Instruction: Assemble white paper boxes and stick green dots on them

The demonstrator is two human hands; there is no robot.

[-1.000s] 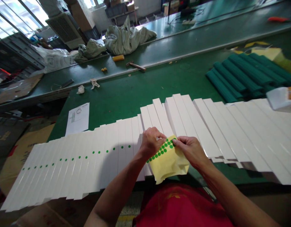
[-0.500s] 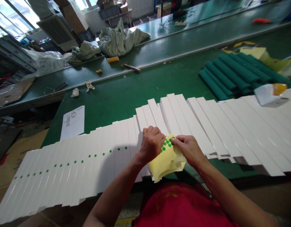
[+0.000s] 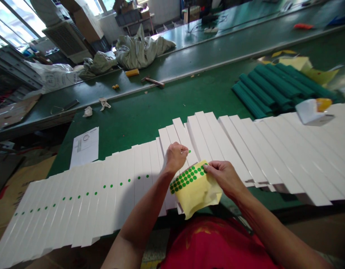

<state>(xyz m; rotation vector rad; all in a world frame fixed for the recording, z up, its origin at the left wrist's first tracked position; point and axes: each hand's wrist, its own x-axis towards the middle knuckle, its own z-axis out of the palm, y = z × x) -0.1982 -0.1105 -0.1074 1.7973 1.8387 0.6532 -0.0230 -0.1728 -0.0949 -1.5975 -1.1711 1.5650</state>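
Note:
My left hand (image 3: 176,156) is closed in a pinch on a small green dot sticker (image 3: 189,151), above the white boxes near the middle. Between the thumb and fingers of my right hand (image 3: 224,173) is the upper right corner of a yellow sticker sheet (image 3: 200,192). Rows of green dots cover the sheet's upper part, and its lower edge curls. Long white boxes (image 3: 138,160) lie side by side in a row, many on the left bearing one green dot each. Some middle boxes are partly hidden by my hands and the sheet.
Dark green rolls (image 3: 273,89) lie at the right behind the boxes, near a small open white box (image 3: 312,114). A printed paper (image 3: 85,147) is at the left. Farther back are a hammer (image 3: 154,81), a yellow block (image 3: 132,72) and grey-green sacks (image 3: 141,50).
My left hand has lifted off the sheet and moved slightly up and left, now with a green dot at its fingertips. More of the sheet's dots show. My right hand stays at the corner.

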